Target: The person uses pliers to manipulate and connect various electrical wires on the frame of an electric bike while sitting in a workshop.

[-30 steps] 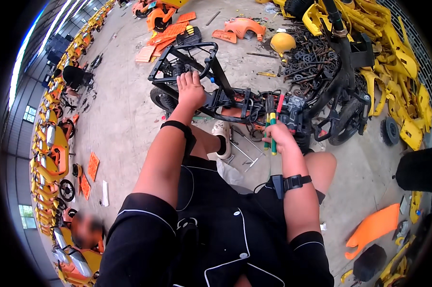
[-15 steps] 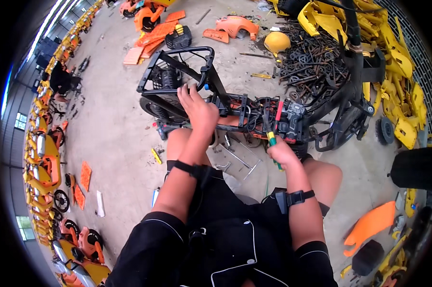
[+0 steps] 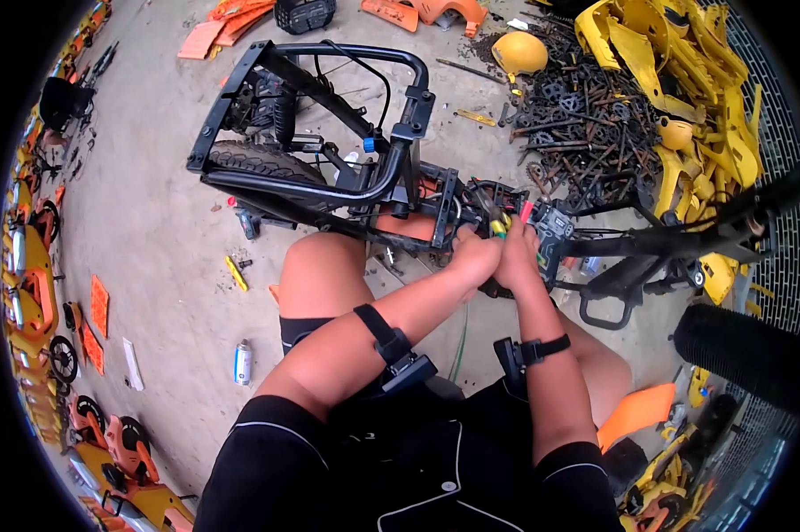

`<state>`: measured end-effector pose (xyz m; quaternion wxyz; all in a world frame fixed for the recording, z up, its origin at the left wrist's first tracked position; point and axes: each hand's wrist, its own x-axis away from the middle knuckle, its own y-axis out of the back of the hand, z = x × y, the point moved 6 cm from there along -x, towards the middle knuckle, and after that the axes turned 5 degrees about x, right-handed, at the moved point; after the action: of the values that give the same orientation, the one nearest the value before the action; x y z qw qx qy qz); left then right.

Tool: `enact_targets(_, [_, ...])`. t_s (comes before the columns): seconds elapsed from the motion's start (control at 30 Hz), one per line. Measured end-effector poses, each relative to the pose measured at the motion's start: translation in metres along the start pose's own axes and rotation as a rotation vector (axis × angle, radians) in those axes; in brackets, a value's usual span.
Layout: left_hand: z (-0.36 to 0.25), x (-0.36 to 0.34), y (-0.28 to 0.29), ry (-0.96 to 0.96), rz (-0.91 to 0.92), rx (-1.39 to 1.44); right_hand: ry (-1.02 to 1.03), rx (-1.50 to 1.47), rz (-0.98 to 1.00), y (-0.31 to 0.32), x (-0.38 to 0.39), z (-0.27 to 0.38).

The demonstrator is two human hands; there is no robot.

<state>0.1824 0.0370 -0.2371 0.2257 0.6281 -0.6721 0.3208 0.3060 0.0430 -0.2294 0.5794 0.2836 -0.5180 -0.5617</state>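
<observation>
In front of me lies a stripped black scooter frame (image 3: 400, 182), with bundled wires (image 3: 471, 199) and a black box-like part (image 3: 555, 226) in its middle. My right hand (image 3: 519, 255) is wrapped round a hand tool with a green-and-yellow handle (image 3: 499, 228); its grey metal end points into the wires. A red stick-like piece (image 3: 526, 211) stands up beside these fingers. My left hand (image 3: 476, 257) is closed against the right one at the frame's near edge. Its fingertips are down among the parts, so what they hold is hidden.
A heap of rusty metal parts (image 3: 586, 133) and yellow body panels (image 3: 728, 115) lie at the far right. A yellow helmet-like shell (image 3: 519, 53) is beside them. On the floor at left are a spray can (image 3: 242, 362) and a yellow tool (image 3: 236, 273). Scooters (image 3: 36, 275) line the left side.
My left hand has left the frame's rear rail and come right, down beside my right hand. The right hand with the tool has moved up into the wires. My view has shifted closer.
</observation>
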Motion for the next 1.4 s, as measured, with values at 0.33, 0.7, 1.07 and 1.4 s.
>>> enact_targets(0.33, [-0.052,0.044,-0.007,-0.487,0.006,-0.342,-0.070,0.195,-0.339,-0.081,-0.076,0.025])
enact_targets(0.7, [-0.062,0.035,0.002,-0.591,0.005,-0.347,-0.190,0.293,-0.246,-0.076,-0.072,0.050])
enact_targets(1.07, [-0.062,0.016,0.010,-0.612,-0.075,-0.318,-0.078,0.398,-0.289,-0.075,-0.072,0.051])
enact_targets(1.4, [-0.064,0.000,0.019,-0.486,-0.179,-0.316,0.052,0.568,-0.327,-0.079,-0.075,0.053])
